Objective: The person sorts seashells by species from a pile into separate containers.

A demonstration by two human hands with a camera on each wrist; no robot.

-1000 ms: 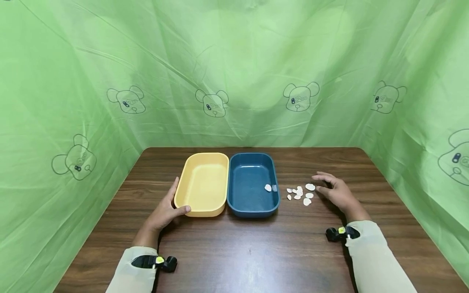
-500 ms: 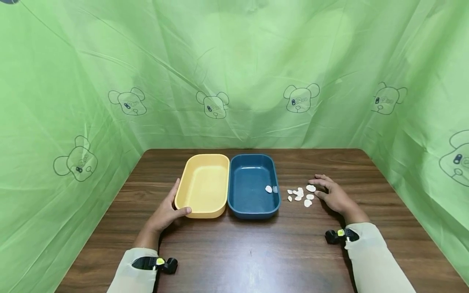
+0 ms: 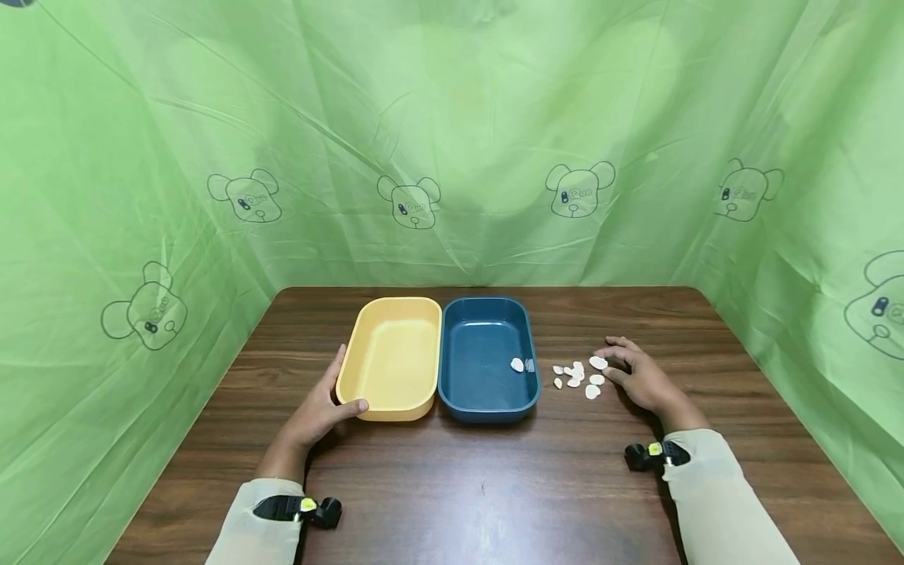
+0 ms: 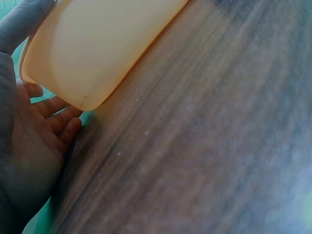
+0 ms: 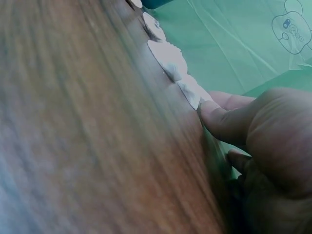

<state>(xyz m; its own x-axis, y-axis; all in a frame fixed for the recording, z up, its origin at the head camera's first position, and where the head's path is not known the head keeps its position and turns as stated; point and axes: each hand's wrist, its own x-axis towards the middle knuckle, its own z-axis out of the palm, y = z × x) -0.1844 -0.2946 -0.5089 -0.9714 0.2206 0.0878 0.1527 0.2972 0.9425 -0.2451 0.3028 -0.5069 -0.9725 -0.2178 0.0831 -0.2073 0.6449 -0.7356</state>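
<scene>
Because the pinched white shell point(image 3: 598, 362) lies on the surface point(image 3: 480, 479) right of the blue tray point(image 3: 480, 345), the right hand point(image 3: 644, 379), nearly closed on it, should press its edges lightly, while the left hand point(image 3: 316, 406), half curled, grips the yellow tray point(image 3: 395, 357)

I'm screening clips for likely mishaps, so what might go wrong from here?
The right hand appears to pinch a thin white shell, which might slip. Neighbouring shells lie close by and could get nudged. The left hand grips the yellow bin right beside the blue bin, so a push might shift both.
</scene>
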